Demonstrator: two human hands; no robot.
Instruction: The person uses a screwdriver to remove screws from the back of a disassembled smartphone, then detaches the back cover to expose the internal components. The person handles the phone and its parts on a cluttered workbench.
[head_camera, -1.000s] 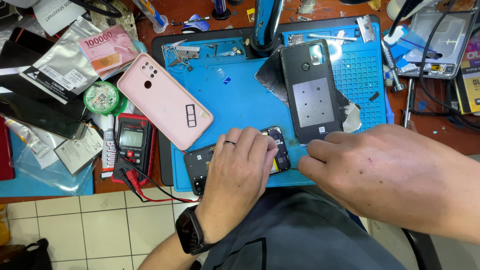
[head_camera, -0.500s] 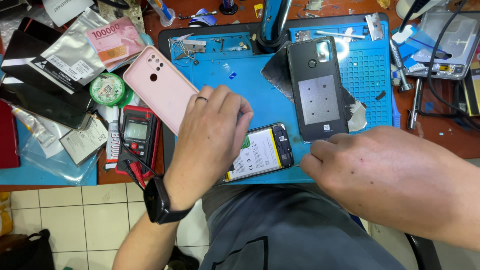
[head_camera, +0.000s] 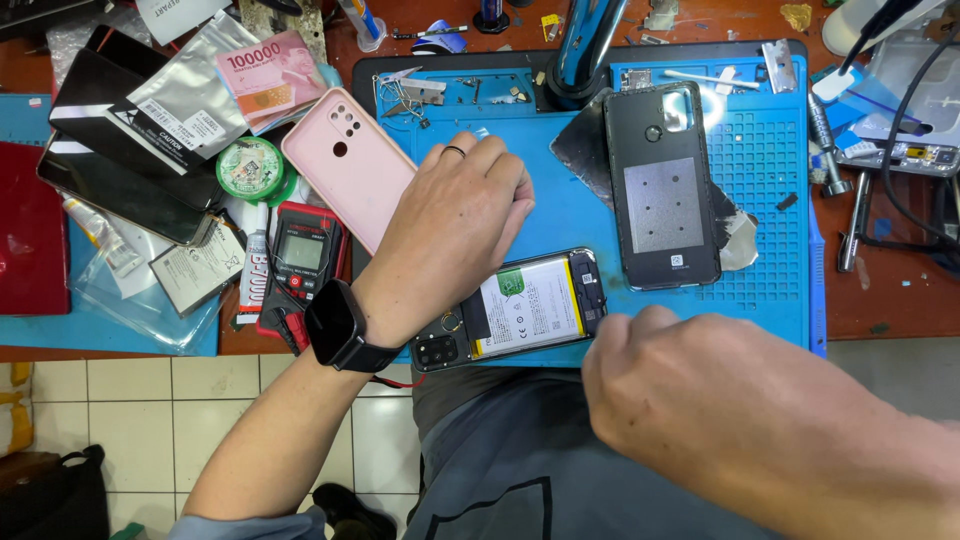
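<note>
Neither grip holds anything: the left hand (head_camera: 455, 225) lies palm down with loosely spread fingers on the blue work mat (head_camera: 770, 200), a ring on one finger and a black smartwatch (head_camera: 340, 328) on the wrist, its fingertips resting on bare mat just beside the pink phone case (head_camera: 345, 165) and above the opened phone (head_camera: 520, 310). At the near edge the right hand (head_camera: 720, 400) hovers, blurred and curled into a loose fist, just past the opened phone's right end; whether its fingers pinch anything cannot be told. Across most of the wooden bench (head_camera: 880, 300) spreads the mat, with the person's grey lap below it. On the mat's near edge the opened phone lies face down with its back removed, showing a white and yellow battery, its left end partly hidden under the left wrist. Its dark back cover (head_camera: 662, 190) lies upright farther back on the mat, inner side up, well apart from both hands. To the left of the mat sit a dark phone screen (head_camera: 120, 170), silver antistatic bags (head_camera: 190, 95), a pink banknote (head_camera: 270, 75), a red multimeter (head_camera: 300, 260), a green solder spool (head_camera: 250, 168) and a small glue tube (head_camera: 255, 270). Small screws and metal parts lie scattered along the mat's far tray.
</note>
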